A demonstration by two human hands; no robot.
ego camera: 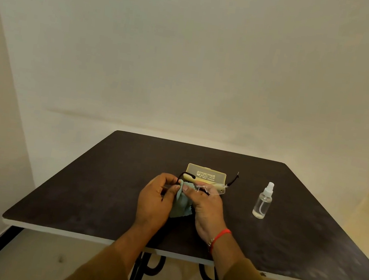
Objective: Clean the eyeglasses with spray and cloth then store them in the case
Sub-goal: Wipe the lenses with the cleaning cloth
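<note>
Left hand (154, 201): raised, back toward the camera, fingers curled inward, thumb and fingertips pinched together at the upper right of the hand.
Right hand (208, 210): raised just beside the left, back turned up and to the right, fingers extended forward and closed in a pinch with the thumb.
Gap between hands: narrow, fingertips nearly meeting.
Right wrist: wears a red thread band and a beaded bracelet.
Forearms: both reach in from the bottom edge, converging, in brown sleeves.
</note>
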